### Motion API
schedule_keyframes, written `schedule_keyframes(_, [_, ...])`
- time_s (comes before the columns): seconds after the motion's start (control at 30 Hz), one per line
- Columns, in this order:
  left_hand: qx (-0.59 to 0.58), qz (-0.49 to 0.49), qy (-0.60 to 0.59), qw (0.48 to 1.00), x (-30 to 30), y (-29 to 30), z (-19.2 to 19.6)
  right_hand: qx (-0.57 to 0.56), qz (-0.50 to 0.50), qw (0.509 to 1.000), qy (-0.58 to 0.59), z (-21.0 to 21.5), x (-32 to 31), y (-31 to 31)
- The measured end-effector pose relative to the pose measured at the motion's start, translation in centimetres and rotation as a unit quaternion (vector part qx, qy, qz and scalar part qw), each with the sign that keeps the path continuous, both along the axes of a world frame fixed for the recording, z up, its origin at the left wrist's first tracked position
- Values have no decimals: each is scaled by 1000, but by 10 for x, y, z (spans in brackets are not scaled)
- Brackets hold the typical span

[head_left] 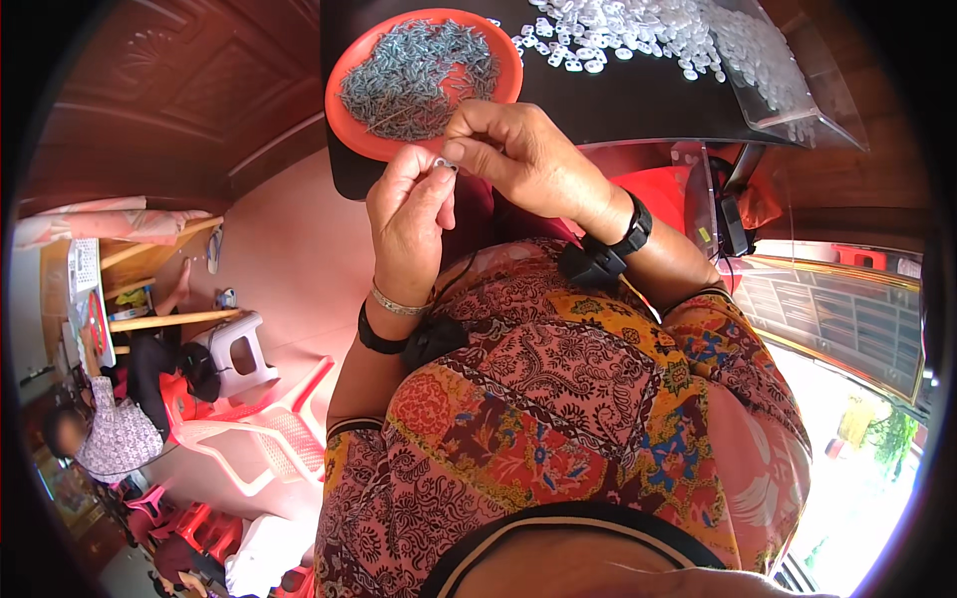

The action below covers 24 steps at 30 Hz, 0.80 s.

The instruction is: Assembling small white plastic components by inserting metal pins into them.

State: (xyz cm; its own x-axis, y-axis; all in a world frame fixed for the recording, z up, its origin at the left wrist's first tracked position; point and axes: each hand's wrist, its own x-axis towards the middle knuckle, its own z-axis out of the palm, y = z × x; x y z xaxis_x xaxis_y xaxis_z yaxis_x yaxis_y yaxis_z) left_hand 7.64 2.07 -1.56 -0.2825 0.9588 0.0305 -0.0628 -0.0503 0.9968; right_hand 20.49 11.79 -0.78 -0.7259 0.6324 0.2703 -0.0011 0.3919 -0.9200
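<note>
Over the near edge of the dark table my two hands meet at their fingertips. My left hand [407, 211] is closed, with thumb and forefinger pinching a small white plastic piece [441, 163]. From the right, my right hand [528, 157] reaches across in a pinch beside that piece; whatever its fingertips hold is too small to make out. Just beyond the hands sits a round orange-red tray [342, 128] filled with loose grey metal screws [419, 75]. To its right lies a spread of small white plastic pieces with holes [638, 28].
A clear plastic bin [847, 125] with more white pieces stands at the far right of the table [638, 105]. A pink plastic chair [284, 439] and a lilac stool [244, 354] stand left. Another person [125, 429] sits beyond them.
</note>
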Motion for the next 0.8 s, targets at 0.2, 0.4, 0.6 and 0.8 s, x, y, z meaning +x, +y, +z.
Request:
schedule_keyframes(0.2, [-15, 6, -4, 1000, 2, 0, 1, 6, -39, 999, 20, -8, 0, -11])
schedule_keyframes(0.4, [20, 4, -44, 999, -4, 0, -1, -12, -24, 999, 43, -2, 3, -6])
schedule_keyframes(0.6, [57, 30, -123, 990, -7, 2, -1, 157, -175, 968, -94, 12, 55, 63])
schedule_keyframes(0.8, [58, 24, -140, 988, -7, 3, -2, 351, -182, 880, -265, 3, 89, 159])
